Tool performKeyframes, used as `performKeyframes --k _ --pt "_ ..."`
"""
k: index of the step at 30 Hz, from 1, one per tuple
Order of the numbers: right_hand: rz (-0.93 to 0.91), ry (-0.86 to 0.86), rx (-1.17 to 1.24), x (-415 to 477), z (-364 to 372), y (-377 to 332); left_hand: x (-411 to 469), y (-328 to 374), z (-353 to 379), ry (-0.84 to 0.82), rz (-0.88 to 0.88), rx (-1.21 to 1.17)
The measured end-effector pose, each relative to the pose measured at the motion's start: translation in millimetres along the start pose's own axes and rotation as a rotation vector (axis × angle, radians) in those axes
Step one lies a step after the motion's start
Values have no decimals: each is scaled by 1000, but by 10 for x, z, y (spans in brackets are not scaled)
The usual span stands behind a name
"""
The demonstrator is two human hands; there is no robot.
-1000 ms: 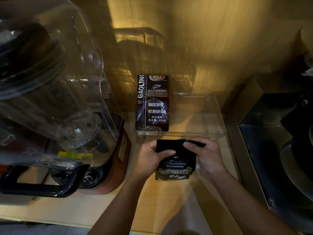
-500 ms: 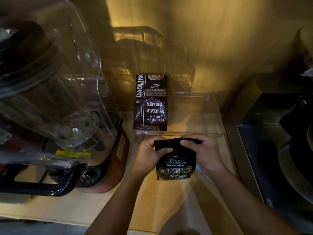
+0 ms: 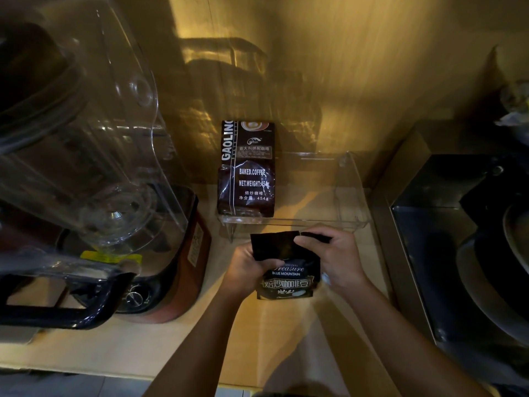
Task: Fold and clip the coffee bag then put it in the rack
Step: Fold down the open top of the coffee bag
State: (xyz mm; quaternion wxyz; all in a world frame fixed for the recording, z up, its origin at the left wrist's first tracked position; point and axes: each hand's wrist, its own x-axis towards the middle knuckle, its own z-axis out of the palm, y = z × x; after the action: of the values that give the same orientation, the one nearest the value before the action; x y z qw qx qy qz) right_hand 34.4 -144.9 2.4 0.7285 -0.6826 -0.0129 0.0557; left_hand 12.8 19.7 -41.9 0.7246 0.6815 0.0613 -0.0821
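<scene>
Left hand [image 3: 245,270] & right hand [image 3: 337,260] both clamped on coffee bag [image 3: 286,267] top, mid-fold. Crease should be kept flat & tight before clipping. Clear rack [image 3: 350,190] at 12 o'clock, just beyond bag.

Dim amber kitchen corner.
We see a pale surface [image 3: 86,351], a streaked wall [image 3: 357,67], a blender [image 3: 86,167] left, a dark appliance [image 3: 458,239] right.

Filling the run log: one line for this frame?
phase: folding | coffee bag top: both hands | clip: unseen | clear rack: GAOLING bag at left
</scene>
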Motion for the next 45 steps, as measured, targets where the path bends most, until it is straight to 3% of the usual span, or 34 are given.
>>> performKeyframes --k 4,10,14,17,19,22,28,32,37,45 --pt "147 -130 -26 -41 -174 181 -20 -37 1 26 -3 -110" --pt "222 5 -77 -38 -242 393 -31 -98 -7 18 -36 -146" --pt "165 -44 -116 -33 -273 411 -56 -136 -61 -1 -47 -97" --pt "-2 -50 -223 -52 -254 452 -49 -131 -45 28 26 -25" --pt "-39 -3 -186 -37 -233 501 -67 -134 -12 61 43 -24" --pt "56 34 -74 -15 -217 497 -96 -151 5 102 -19 -95" --pt "163 -41 27 -74 -194 454 -126 -107 -26 86 -15 -148" --pt "266 -127 -75 -119 -113 471 -147 -82 -16 81 -16 -106" --pt "134 -53 -44 -64 -118 417 -136 -57 -26 60 -28 -38" --pt "212 5 96 -91 -142 399 -120 14 -37 79 -2 -110"
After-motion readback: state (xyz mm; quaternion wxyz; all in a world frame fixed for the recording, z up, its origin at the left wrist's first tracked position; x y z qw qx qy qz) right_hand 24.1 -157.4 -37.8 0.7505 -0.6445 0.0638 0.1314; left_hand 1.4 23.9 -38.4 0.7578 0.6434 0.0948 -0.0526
